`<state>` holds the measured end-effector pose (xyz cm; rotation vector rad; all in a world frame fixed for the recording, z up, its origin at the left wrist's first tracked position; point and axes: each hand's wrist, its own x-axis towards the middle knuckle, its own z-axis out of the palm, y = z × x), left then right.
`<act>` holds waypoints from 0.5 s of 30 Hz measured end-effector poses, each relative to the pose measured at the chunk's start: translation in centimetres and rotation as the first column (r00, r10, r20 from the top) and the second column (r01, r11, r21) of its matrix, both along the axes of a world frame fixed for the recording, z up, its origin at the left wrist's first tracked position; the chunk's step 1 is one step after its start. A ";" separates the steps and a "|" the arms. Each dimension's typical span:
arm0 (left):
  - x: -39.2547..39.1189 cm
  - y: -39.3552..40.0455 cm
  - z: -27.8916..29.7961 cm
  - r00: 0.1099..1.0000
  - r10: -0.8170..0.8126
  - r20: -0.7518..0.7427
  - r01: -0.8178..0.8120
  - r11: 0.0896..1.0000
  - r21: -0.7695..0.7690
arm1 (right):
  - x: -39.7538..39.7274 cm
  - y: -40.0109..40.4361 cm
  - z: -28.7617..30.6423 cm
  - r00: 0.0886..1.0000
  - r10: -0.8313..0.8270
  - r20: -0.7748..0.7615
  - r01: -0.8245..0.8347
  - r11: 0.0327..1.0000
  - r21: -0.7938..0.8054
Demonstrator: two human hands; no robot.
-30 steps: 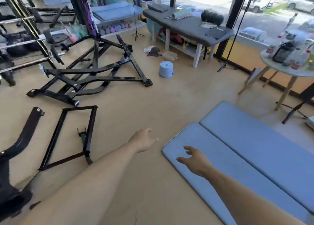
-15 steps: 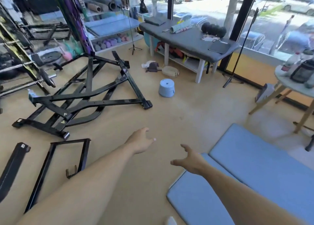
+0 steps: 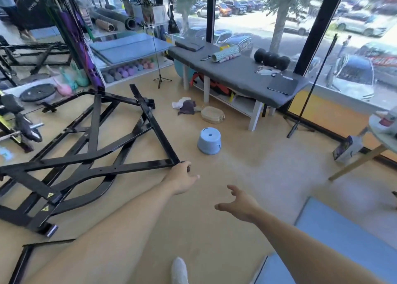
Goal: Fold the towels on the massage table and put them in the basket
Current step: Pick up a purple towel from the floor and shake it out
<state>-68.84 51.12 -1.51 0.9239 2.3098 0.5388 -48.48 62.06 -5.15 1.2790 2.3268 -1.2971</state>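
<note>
At the left of the frame a black steel gym frame lies flat on the floor, and its near corner is overlapped by the left hand, held out with fingers relaxed and nothing gripped; whether the steel is touched cannot be told. Right of it the right hand is stretched forward, fingers spread and empty. Above the hands, at centre, crumpled towels in white and dark grey lie on the floor just beside a flat woven basket, near the leg of the grey massage counter; no towel can be made out on its top. A light blue stool stands between the hands and the basket.

The step in hand is judged to be the approach. It would be done well if the steel bars and the stool were skirted, the towels taken one at a time, and each spread flat on the counter before folding.
</note>
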 end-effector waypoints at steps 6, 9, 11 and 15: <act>-14.3 11.2 -0.2 0.993 -0.107 -0.042 0.103 0.992 -0.077 | -12.6 10.2 0.9 0.993 -0.116 -0.019 0.117 0.993 0.019; -18.6 17.3 0.2 0.993 -0.121 -0.003 0.121 0.991 -0.056 | -16.9 15.5 1.6 0.987 -0.160 -0.033 0.161 0.987 0.019; -20.9 21.4 0.0 0.987 -0.163 -0.001 0.162 0.986 -0.044 | -19.2 19.1 1.6 0.983 -0.183 -0.033 0.184 0.983 0.016; -25.4 29.9 -1.7 0.970 -0.240 0.028 0.241 0.969 -0.062 | -23.7 27.6 0.5 0.976 -0.216 -0.018 0.216 0.976 0.017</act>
